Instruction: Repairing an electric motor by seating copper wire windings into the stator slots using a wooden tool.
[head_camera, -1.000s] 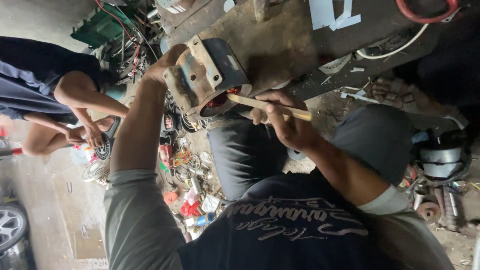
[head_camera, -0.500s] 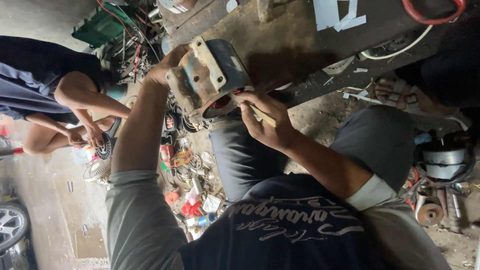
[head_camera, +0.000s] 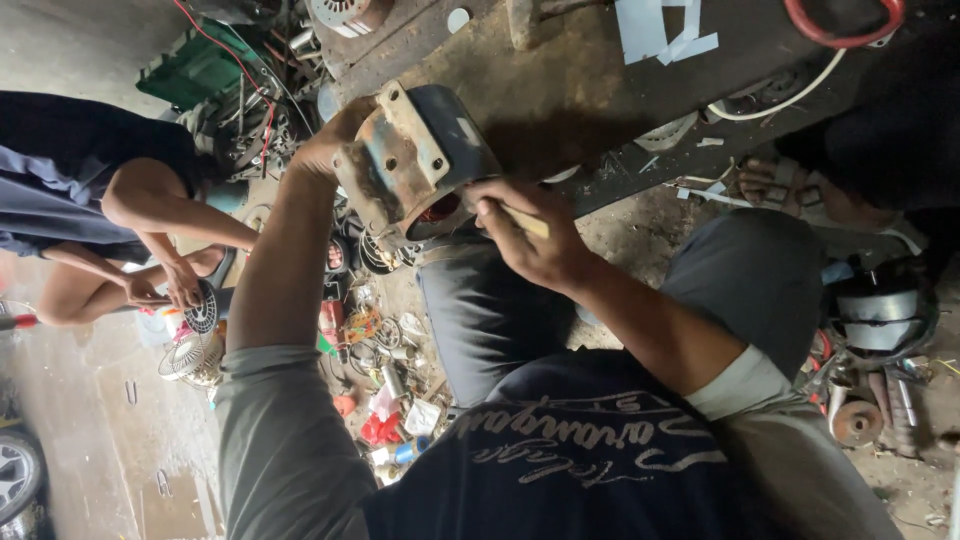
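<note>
Near: dark printed shirt, grey sleeves, grey-trousered knees. Right hand (head_camera: 530, 240) fingers curled tight round pale wooden stick (head_camera: 524, 221), tip poked into open mouth of rusty blue-grey metal motor housing (head_camera: 412, 165). Left hand (head_camera: 335, 140) grips housing's far-left edge, holding it above knees. Left, further off: another person's hands on round fan grille (head_camera: 203, 310). Far: red cable loop (head_camera: 845, 25) on dark workbench (head_camera: 570, 90).

The left hand (head_camera: 335, 140) grips the far end of a rusty blue-grey motor housing (head_camera: 412, 165), its fingers wrapped over the flange. The right hand (head_camera: 530, 235) pinches a wooden stick (head_camera: 525, 222), its tip inside the housing's open mouth, just beyond the fingertips.
</note>
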